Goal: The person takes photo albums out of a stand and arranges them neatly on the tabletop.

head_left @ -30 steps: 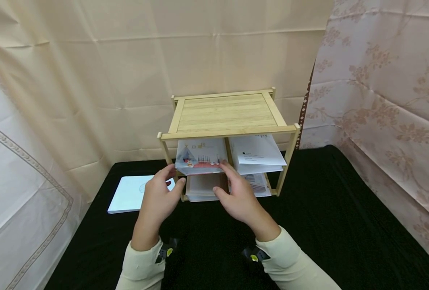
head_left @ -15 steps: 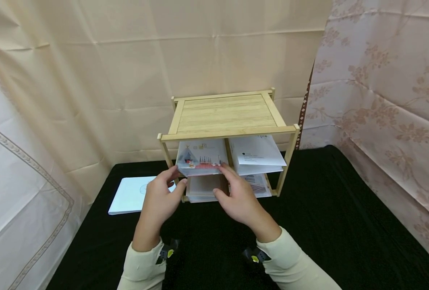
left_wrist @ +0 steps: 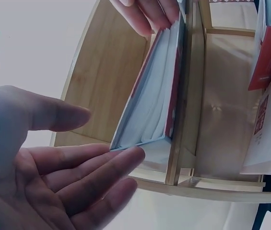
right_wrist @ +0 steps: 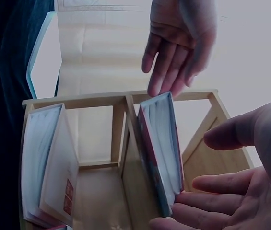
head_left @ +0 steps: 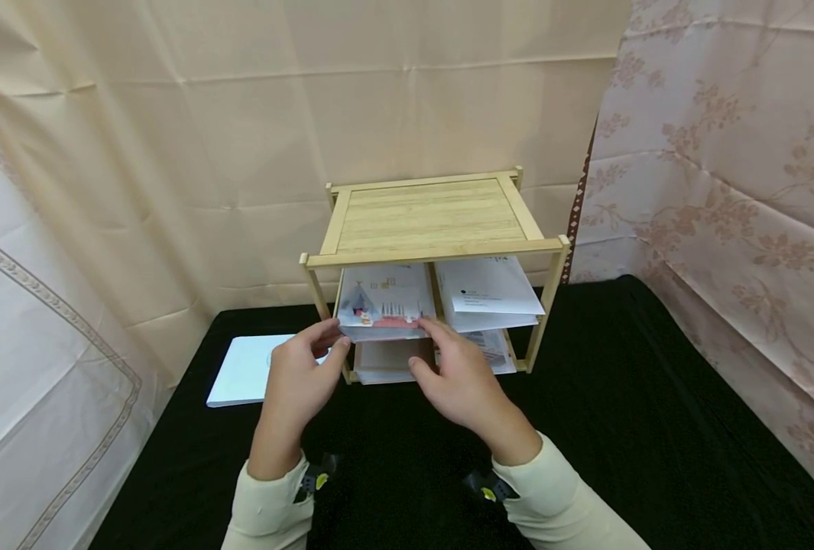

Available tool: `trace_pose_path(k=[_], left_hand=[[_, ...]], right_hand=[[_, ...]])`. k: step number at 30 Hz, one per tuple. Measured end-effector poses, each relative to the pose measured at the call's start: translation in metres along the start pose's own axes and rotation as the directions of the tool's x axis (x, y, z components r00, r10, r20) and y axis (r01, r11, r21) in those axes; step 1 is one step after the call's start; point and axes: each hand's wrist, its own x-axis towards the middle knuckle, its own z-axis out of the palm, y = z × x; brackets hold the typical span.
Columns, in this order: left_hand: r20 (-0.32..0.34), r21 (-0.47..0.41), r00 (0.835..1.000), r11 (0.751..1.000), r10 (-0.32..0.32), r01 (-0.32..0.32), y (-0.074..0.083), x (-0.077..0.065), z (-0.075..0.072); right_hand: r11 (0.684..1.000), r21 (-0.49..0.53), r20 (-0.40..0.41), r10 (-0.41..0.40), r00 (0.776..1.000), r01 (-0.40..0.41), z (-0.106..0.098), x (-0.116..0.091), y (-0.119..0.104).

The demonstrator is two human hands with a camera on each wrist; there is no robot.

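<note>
A hardback book (head_left: 384, 302) with a tent picture on its cover lies in the left half of a wooden rack's middle shelf. Its front edge, where the white pages (left_wrist: 153, 96) show, faces me. At the book's left front corner, my left hand (head_left: 302, 374) touches it with nearly straight fingers, thumb held apart. On the other side, the right hand (head_left: 458, 374) has its fingertips on the right front corner, its thumb also away from the cover. In the right wrist view both hands flank the book's page edge (right_wrist: 159, 139).
The light wooden rack (head_left: 434, 214) stands before a beige curtain (head_left: 241, 114). White booklets (head_left: 489, 294) fill the shelf's right half, and more books (head_left: 386, 359) lie on the bottom level. A pale book (head_left: 241, 370) rests on the black cloth (head_left: 627, 412) at left.
The tent-picture book has shifted slightly to the right and toward me. Both hands have stayed at its front corners, the right one moving a little to the right.
</note>
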Motion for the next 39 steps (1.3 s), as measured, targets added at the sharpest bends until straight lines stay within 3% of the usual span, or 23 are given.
trace_pose_path(k=[7, 16, 25, 28, 34, 39], left_hand=[[-0.044, -0.044, 0.999, 0.999, -0.03, 0.028, -0.006, 0.002, -0.004], [-0.052, -0.16, 0.992, 0.982, -0.114, 0.104, -0.011, 0.006, -0.006], [0.054, -0.302, 0.975, 0.927, -0.216, 0.222, -0.02, 0.011, -0.004], [0.095, -0.331, 0.971, 0.913, -0.218, 0.238, -0.022, 0.012, -0.004], [0.176, -0.323, 0.963, 0.912, -0.206, 0.254, -0.024, 0.016, -0.004], [0.261, -0.386, 0.946, 0.877, -0.193, 0.285, -0.028, 0.019, -0.002]], right_hand=[[0.998, -0.064, -0.086, -0.018, 0.996, 0.013, -0.004, -0.002, -0.003], [0.999, 0.029, -0.155, -0.037, 0.987, 0.042, -0.007, 0.0, -0.001], [0.998, 0.059, -0.165, -0.027, 0.986, 0.038, -0.008, 0.001, 0.001], [0.996, 0.082, -0.172, -0.018, 0.985, 0.032, -0.007, 0.002, 0.003], [0.989, 0.147, -0.195, -0.003, 0.981, 0.032, -0.009, 0.003, 0.004], [0.987, 0.162, -0.198, 0.021, 0.98, 0.011, -0.01, 0.005, 0.007]])
